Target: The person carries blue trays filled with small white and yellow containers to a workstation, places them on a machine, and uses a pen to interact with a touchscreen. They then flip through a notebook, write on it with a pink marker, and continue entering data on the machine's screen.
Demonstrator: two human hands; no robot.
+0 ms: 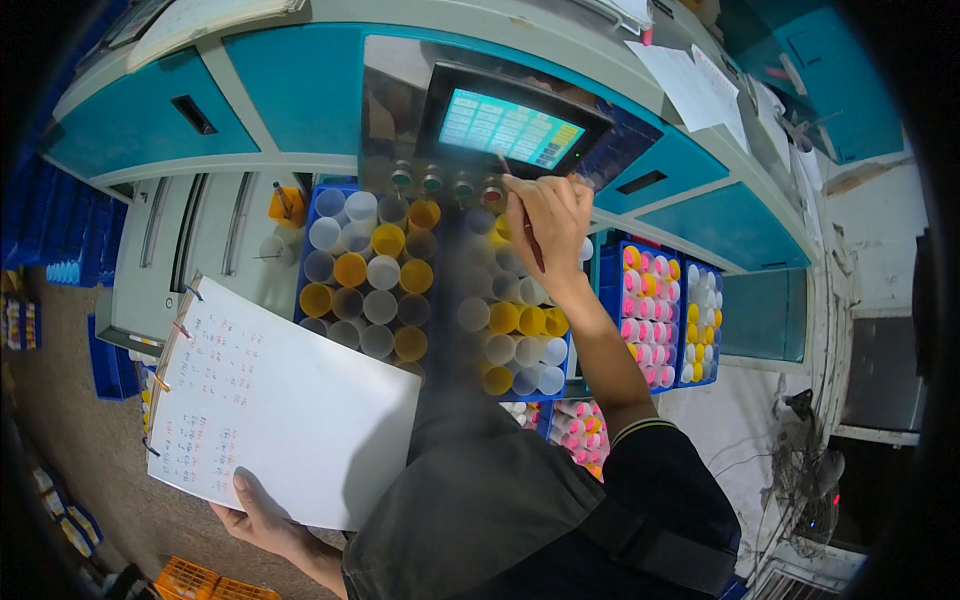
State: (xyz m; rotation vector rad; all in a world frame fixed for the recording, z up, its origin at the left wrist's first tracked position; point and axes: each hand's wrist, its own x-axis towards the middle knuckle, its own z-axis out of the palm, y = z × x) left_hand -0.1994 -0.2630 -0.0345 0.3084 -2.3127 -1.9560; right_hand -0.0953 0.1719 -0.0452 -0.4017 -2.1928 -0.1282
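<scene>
My left hand (265,522) grips the lower edge of a white ring-bound notebook (320,410), thumb on top of the page. Handwritten notes in dark and red ink fill the page's left side. My right hand (556,222) is closed around a slim dark red pen (534,243), raised in front of a control panel. The pen's thin end points at the bottom edge of a lit touchscreen (510,128); I cannot tell whether it touches. Just below the screen sits a row of round push buttons (463,188), the rightmost one red.
Blue crates (432,330) of upright white and yellow tubes stand below the panel. To the right, more blue crates (612,300) hold pink, white and yellow pieces. A teal-and-grey machine cabinet (295,85) spans the back. An orange crate (187,578) lies on the floor at lower left.
</scene>
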